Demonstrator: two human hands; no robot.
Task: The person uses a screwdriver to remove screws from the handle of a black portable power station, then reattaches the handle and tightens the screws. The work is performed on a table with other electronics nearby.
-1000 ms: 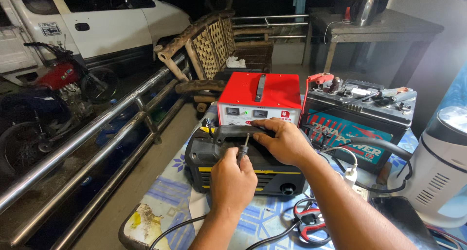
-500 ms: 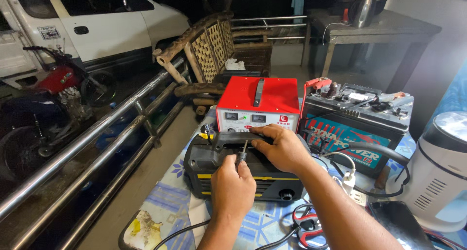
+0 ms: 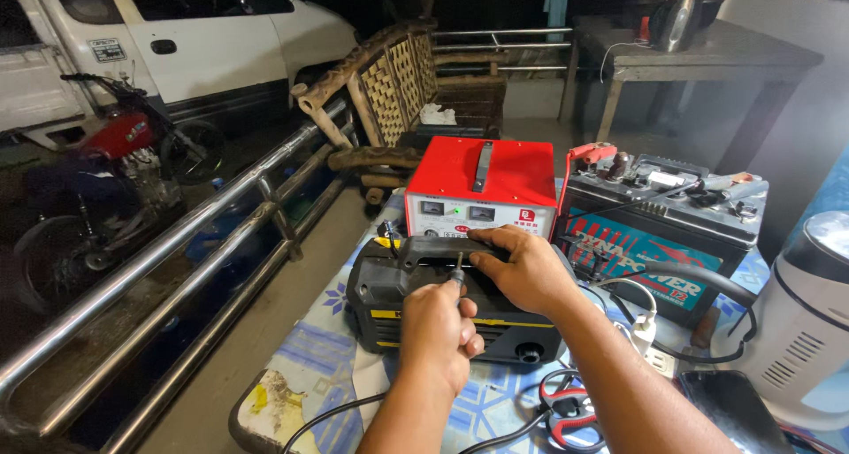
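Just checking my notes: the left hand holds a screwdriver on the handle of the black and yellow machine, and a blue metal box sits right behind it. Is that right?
Not quite. The metal box behind the black and yellow machine is red, not blue, as the head view shows. The left hand does hold a screwdriver on its handle.

Red charger [image 3: 482, 184], blk/yellow machine [image 3: 416, 304], blue-floral cloth [image 3: 318, 357].

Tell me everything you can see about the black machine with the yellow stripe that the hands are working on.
The black machine is a boxy unit in what looks like moulded plastic, with a yellow stripe along its side, a carry handle on top and a round socket low on its front. It sits upright on the patterned tablecloth, in front of the red charger. The right hand rests on its handle; the left hand holds a screwdriver tip-down onto its top.
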